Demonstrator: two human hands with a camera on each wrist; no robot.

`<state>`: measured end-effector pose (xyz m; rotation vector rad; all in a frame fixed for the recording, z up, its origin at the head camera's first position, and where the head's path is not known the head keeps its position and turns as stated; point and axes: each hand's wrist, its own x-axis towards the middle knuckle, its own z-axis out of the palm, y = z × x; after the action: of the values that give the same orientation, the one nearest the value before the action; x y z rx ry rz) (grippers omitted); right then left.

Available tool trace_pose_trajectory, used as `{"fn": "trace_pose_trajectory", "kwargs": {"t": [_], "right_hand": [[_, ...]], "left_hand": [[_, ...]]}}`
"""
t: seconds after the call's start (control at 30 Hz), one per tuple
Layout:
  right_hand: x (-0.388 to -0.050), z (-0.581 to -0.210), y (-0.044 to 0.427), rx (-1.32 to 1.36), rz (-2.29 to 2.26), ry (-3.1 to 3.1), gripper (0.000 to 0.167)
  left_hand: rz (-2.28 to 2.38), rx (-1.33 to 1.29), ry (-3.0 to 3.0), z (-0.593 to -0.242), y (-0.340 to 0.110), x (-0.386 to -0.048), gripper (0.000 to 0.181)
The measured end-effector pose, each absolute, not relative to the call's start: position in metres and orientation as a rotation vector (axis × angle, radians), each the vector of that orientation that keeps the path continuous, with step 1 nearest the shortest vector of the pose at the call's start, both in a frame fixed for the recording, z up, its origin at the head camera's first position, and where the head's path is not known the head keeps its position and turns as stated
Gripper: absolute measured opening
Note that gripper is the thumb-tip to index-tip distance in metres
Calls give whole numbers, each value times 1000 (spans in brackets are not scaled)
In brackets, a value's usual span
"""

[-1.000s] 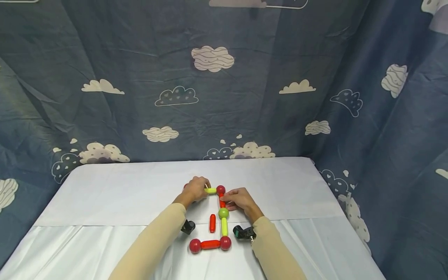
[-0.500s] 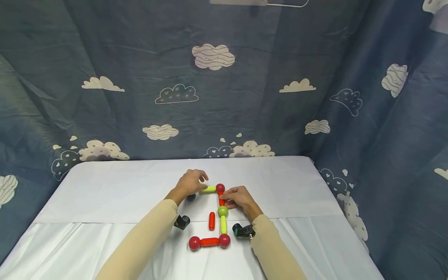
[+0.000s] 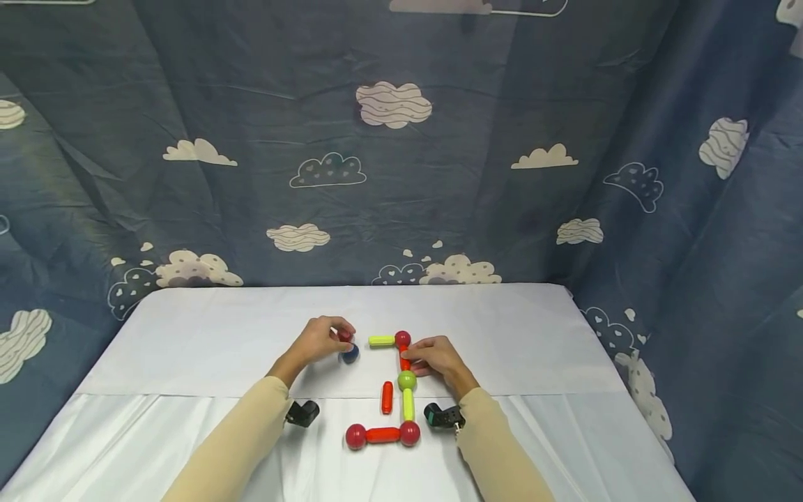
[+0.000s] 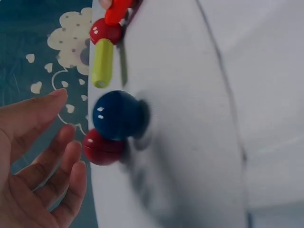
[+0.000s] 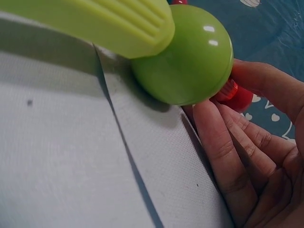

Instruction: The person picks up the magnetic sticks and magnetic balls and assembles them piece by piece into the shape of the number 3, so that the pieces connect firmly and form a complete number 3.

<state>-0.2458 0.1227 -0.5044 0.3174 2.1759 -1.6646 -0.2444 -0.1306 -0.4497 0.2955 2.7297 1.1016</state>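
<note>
Nearest, well short of all fingers: two of four red balls, one of three red rods between. Beyond: loose second rod, first of two yellow-green rods, single green ball just short of right fingers. Right hand pinches third red rod, partly hidden. Left hand: fingers parted, gripping nothing; single blue ball, third red ball just beside fingertips, contact unclear. Farthest, between hands: fourth red ball, second yellow-green rod.
</note>
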Motion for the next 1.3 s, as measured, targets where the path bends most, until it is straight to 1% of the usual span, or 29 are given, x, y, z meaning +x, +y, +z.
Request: {"fn": "trace_pose_trajectory", "kwargs": {"t": [0.3, 0.47, 0.7, 0.9, 1.03, 1.17, 1.3], "right_hand": [[-245, -507, 125, 323, -1648, 2182, 30], [-247, -506, 122, 320, -1642, 2189, 30], [-246, -506, 123, 330, -1642, 2183, 29], [-246, -507, 122, 320, -1647, 2192, 30], [-246, -506, 122, 319, -1650, 2197, 29], [-245, -504, 121, 314, -1650, 2197, 28], [-245, -503, 122, 317, -1646, 2196, 27]], "left_hand": [[1129, 295, 2736, -473, -131, -237, 29], [1120, 248, 2736, -476, -132, -234, 28], [1102, 305, 2758, -483, -132, -230, 31], [1103, 307, 2761, -487, -125, -227, 37], [1010, 300, 2775, -487, -117, -225, 42], [913, 237, 2786, -485, -109, -223, 46], [856, 212, 2793, -485, -103, -222, 44]]}}
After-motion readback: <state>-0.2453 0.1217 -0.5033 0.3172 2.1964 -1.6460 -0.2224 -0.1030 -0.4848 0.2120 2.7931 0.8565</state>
